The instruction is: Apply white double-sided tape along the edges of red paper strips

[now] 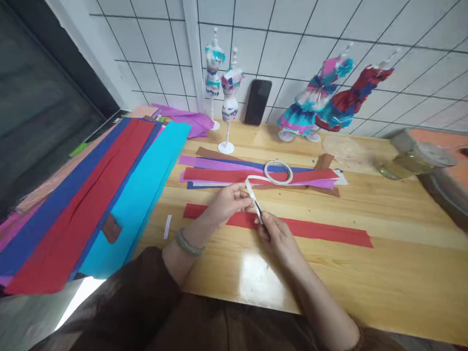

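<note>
My left hand (pixel 234 202), with a bracelet at the wrist, pinches a strip of white tape (pixel 250 187) that curls up from the tape roll (pixel 278 172). That roll lies on a stack of coloured paper strips (pixel 223 174). In my right hand (pixel 273 231) is a pair of scissors (pixel 260 214), fingers wrapped round the handles, blades along the tape beside my left fingertips. Beneath both hands a long red paper strip (pixel 329 231) crosses the table. A short white piece (pixel 167 227) lies left of my left hand.
Large crepe sheets (pixel 146 170) in blue, red and turquoise cover the left side. Against the tiled wall stand small mannequins (pixel 230 97), a black phone (pixel 258 102) and two dressed mannequins (pixel 310 105). A blurred glass jar (pixel 405 165) is at the right.
</note>
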Action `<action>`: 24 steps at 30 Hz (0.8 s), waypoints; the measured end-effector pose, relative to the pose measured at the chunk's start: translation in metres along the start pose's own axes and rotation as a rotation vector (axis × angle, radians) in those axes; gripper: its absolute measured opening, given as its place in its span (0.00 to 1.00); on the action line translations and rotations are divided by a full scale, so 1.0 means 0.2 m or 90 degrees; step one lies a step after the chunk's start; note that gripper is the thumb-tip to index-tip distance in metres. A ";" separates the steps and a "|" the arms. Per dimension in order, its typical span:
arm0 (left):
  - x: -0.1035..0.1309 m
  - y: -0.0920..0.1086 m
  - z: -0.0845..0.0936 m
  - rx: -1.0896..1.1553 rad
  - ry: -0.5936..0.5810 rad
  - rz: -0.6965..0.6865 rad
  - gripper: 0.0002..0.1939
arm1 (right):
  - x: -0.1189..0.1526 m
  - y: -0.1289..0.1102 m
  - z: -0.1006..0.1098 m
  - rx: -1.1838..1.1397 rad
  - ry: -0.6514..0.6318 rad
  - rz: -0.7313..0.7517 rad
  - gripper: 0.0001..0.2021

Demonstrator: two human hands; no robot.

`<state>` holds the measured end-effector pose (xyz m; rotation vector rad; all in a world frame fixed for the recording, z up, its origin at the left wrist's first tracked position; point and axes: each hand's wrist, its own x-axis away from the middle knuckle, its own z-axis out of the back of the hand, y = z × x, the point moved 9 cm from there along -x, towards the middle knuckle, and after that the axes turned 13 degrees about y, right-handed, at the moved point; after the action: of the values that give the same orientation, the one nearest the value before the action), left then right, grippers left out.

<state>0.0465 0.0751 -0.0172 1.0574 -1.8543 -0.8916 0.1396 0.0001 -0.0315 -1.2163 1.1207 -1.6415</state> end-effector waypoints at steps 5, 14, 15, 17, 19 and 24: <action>0.00 0.00 0.00 -0.018 0.004 -0.021 0.21 | 0.00 -0.02 -0.01 -0.012 0.002 -0.004 0.18; 0.00 0.01 0.00 -0.035 -0.002 -0.049 0.24 | 0.00 -0.02 -0.02 -0.060 -0.007 -0.034 0.17; 0.00 0.02 0.00 -0.034 0.000 -0.049 0.24 | 0.00 -0.02 -0.02 -0.069 -0.012 -0.039 0.17; 0.00 0.02 0.00 -0.034 0.005 -0.049 0.24 | 0.01 -0.01 -0.03 -0.086 -0.021 -0.049 0.17; 0.00 0.03 0.00 -0.034 0.006 -0.048 0.25 | 0.01 -0.01 -0.04 -0.097 -0.027 -0.056 0.17; 0.00 0.03 0.00 -0.034 -0.012 -0.049 0.26 | 0.02 0.01 -0.04 -0.112 -0.032 -0.082 0.17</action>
<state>0.0441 0.0785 -0.0120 1.0977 -1.8050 -0.9934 0.1313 -0.0018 -0.0328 -1.4617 1.1971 -1.6233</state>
